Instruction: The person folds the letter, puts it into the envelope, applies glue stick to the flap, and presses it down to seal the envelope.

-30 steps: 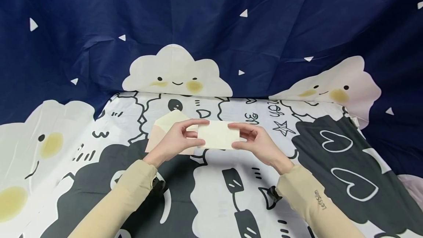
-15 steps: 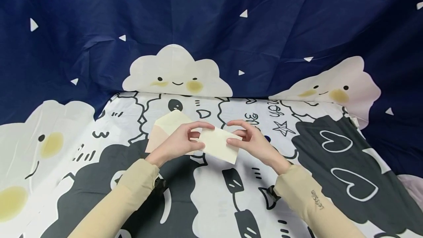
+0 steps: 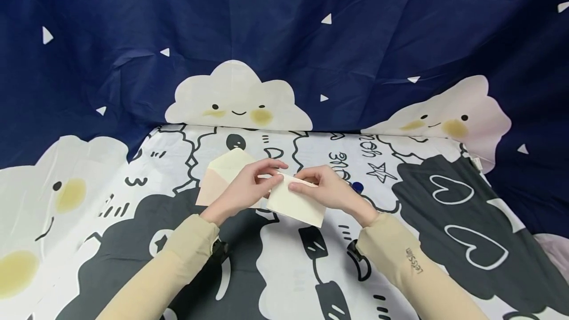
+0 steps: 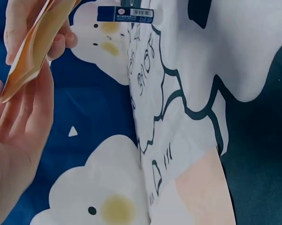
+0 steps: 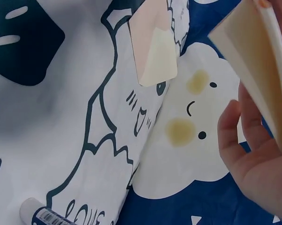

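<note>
A small cream folded paper (image 3: 297, 201) is held up between both hands, tilted with its right end lower; its leaves gape slightly in both wrist views. My left hand (image 3: 251, 184) pinches its upper left corner between thumb and fingers. The right hand (image 3: 331, 189) grips the upper edge, thumb on the near face and fingers behind. In the left wrist view, left-hand fingers (image 4: 28, 110) lie behind the paper (image 4: 37, 51). Left of the paper, partly hidden by the left hand, lies a pale pink envelope (image 3: 212, 186) with its cream flap raised.
A blue tube with a barcode label and a whitish end, like a glue stick (image 4: 126, 14), lies on the cloth behind the right hand. The black-and-white patterned cloth (image 3: 284, 270) covers the surface. A navy curtain with cloud prints (image 3: 284, 23) hangs at the back.
The paper, level and held by both ends a second ago, has tilted down at its right. My right hand has moved left, its thumb now further onto the paper's face; the hands are closer together.
</note>
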Available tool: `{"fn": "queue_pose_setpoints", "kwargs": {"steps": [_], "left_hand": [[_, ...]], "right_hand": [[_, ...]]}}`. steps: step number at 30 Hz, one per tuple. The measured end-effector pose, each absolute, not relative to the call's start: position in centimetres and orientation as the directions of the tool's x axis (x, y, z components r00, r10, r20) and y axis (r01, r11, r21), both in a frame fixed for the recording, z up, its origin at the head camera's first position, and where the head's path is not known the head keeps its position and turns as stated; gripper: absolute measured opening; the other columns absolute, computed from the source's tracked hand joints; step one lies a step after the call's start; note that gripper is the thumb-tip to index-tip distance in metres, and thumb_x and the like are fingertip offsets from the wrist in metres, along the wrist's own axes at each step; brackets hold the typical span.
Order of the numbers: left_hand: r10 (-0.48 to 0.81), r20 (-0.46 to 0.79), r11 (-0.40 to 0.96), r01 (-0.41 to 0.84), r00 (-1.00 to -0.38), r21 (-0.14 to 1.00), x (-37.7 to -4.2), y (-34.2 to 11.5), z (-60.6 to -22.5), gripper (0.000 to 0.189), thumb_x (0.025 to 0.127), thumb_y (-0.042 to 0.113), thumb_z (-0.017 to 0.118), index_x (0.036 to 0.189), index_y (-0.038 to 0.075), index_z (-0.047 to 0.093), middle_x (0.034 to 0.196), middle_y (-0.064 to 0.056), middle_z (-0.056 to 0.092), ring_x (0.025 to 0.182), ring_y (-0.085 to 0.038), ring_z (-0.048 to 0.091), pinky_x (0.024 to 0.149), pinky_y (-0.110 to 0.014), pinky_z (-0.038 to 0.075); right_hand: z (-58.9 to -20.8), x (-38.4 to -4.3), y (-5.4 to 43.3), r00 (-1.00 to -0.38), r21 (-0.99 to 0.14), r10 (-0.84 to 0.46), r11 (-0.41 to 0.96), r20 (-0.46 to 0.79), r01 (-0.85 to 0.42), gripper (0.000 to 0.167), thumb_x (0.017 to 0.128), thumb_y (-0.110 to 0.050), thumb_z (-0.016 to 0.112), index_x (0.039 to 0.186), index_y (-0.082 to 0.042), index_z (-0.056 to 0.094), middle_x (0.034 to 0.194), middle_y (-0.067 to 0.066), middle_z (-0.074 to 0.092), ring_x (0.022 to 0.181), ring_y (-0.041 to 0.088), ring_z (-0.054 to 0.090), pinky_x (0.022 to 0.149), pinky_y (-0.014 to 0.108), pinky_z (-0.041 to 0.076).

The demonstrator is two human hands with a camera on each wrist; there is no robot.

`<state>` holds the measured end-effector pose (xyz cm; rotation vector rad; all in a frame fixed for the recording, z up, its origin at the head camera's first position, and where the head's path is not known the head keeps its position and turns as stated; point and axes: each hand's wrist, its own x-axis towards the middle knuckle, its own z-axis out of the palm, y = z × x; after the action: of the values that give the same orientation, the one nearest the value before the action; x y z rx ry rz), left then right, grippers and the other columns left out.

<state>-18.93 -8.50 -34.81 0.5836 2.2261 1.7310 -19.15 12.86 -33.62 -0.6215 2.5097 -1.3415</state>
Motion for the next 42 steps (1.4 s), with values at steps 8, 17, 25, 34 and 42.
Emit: {"fn": "queue_pose_setpoints", "kwargs": {"steps": [8, 17, 25, 34, 42], "left_hand": [[0.360, 0.063, 0.290, 0.176, -0.931, 0.941, -18.8, -8.3, -34.9, 0.015, 0.093, 0.014, 0.062, 0.105, 0.006, 0.067, 0.104, -0.013, 0.069, 0.081, -0.015, 0.069, 0.067, -0.028, 0.056], [0.337, 0.098, 0.281, 0.200, -0.936, 0.939, -18.7, -8.3, -34.7, 0.013, 0.093, 0.010, 0.062, 0.103, 0.004, 0.067, 0.100, -0.015, 0.070, 0.078, -0.015, 0.070, 0.064, -0.030, 0.058], [0.289, 0.108, 0.277, 0.191, -0.951, 0.942, -18.5, -8.4, -34.5, 0.011, 0.092, 0.008, 0.063, 0.101, 0.003, 0.067, 0.098, -0.016, 0.071, 0.076, -0.015, 0.070, 0.062, -0.030, 0.058], [0.252, 0.095, 0.283, 0.167, -0.963, 0.945, -18.6, -9.0, -34.8, 0.011, 0.091, 0.007, 0.063, 0.100, 0.002, 0.068, 0.090, -0.016, 0.070, 0.071, -0.013, 0.068, 0.063, -0.030, 0.059], [0.229, 0.109, 0.270, 0.170, -0.967, 0.948, -18.8, -9.5, -34.9, 0.010, 0.091, 0.005, 0.063, 0.099, 0.001, 0.068, 0.089, -0.016, 0.069, 0.067, -0.011, 0.066, 0.063, -0.030, 0.059]], "right_hand": [[-33.4, -19.1, 12.2, -0.859, -0.764, -0.509, 0.534, 0.051, -0.362, 0.015, 0.092, -0.024, 0.064, 0.090, -0.011, 0.071, 0.073, 0.001, 0.065, 0.063, 0.010, 0.057, 0.054, 0.022, 0.045], [-33.1, -19.4, 11.8, -0.857, -0.759, -0.513, 0.536, 0.054, -0.369, 0.018, 0.094, -0.023, 0.062, 0.086, -0.010, 0.071, 0.071, 0.000, 0.066, 0.061, 0.009, 0.056, 0.052, 0.022, 0.044], [-33.2, -19.5, 12.6, -0.887, -0.819, -0.462, 0.514, -0.015, -0.254, 0.019, 0.091, -0.023, 0.066, 0.083, -0.007, 0.073, 0.062, -0.004, 0.063, 0.054, 0.008, 0.055, 0.048, 0.022, 0.042], [-34.0, -19.4, 14.3, -0.907, -0.820, -0.420, 0.530, -0.032, -0.216, 0.021, 0.089, -0.025, 0.068, 0.083, -0.005, 0.074, 0.069, 0.003, 0.071, 0.066, 0.010, 0.059, 0.061, 0.022, 0.044], [-34.1, -19.2, 15.2, -0.927, -0.824, -0.375, 0.531, -0.019, -0.198, 0.016, 0.086, -0.021, 0.071, 0.090, -0.006, 0.075, 0.077, 0.004, 0.075, 0.080, 0.009, 0.065, 0.078, 0.028, 0.047]]}}
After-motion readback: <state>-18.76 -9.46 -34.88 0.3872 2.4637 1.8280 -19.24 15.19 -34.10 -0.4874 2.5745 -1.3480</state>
